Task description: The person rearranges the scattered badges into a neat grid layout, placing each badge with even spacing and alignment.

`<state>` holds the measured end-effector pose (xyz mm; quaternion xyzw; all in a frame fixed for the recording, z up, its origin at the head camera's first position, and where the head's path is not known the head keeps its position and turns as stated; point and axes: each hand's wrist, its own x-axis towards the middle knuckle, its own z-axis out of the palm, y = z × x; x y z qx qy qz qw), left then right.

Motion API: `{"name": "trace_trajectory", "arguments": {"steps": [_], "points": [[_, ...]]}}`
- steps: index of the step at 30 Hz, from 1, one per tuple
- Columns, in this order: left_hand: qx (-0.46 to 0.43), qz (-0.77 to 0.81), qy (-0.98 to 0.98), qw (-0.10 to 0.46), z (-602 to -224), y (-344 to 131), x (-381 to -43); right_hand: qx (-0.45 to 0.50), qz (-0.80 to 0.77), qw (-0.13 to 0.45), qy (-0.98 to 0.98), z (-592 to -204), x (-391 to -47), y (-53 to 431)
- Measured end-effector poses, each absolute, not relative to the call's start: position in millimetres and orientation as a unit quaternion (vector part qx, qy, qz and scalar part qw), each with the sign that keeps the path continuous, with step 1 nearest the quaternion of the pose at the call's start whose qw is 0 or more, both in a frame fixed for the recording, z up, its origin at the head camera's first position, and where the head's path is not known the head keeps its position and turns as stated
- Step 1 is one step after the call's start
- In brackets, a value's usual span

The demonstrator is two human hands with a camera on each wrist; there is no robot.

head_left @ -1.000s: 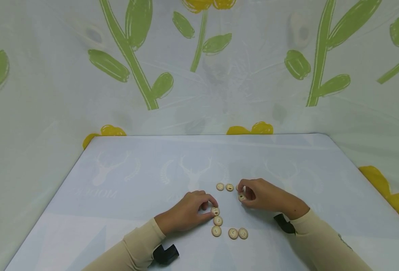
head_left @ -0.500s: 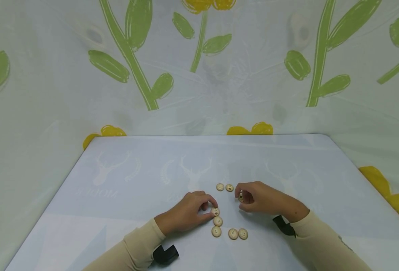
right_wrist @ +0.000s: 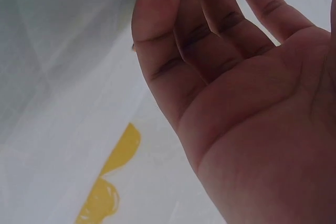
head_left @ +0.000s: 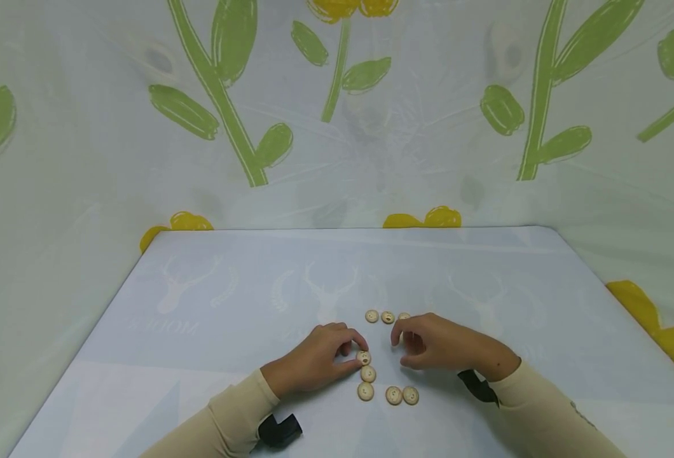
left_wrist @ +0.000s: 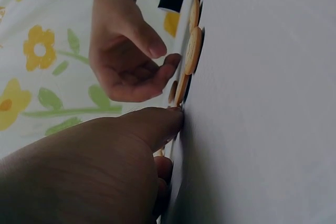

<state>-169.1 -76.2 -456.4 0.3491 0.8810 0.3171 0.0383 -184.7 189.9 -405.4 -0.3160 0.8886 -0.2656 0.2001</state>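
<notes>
In the head view my left hand point(head_left: 316, 359) pinches a round wooden button point(head_left: 364, 358) between thumb and index finger, flat on the table. This button tops a short column; a second button point(head_left: 368, 374) and a third button point(head_left: 365, 391) lie below it. My right hand point(head_left: 442, 343) hovers just right of the column, fingers loosely bent, thumb and index finger apart, holding nothing visible. Whatever lies beneath that hand is hidden. The left wrist view shows the right hand point(left_wrist: 128, 51) beyond the left hand point(left_wrist: 110, 156), with button edges point(left_wrist: 193, 51) alongside.
A row of buttons point(head_left: 388, 317) lies behind the hands, its right end point(head_left: 404, 316) partly covered by the right hand. Two touching buttons point(head_left: 402, 395) lie nearer me, right of the column. The pale table point(head_left: 217, 343) meets a flower-printed sheet point(head_left: 417, 146) at the back.
My right hand has let go of a button near the row's right end and moved slightly toward me and left. The left hand has stayed put on its button.
</notes>
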Motion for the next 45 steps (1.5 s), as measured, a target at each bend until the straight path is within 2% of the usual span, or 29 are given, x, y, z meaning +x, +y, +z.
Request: {"name": "trace_trajectory", "arguments": {"steps": [33, 45], "points": [[0.347, 0.327, 0.878, 0.046, -454, -75, -167, -0.373, -0.269, 0.272, 0.845, -408, -166, 174], [0.344, 0.328, 0.879, 0.048, -456, -75, -168, -0.397, -0.242, 0.250, 0.849, -406, -160, 169]]}}
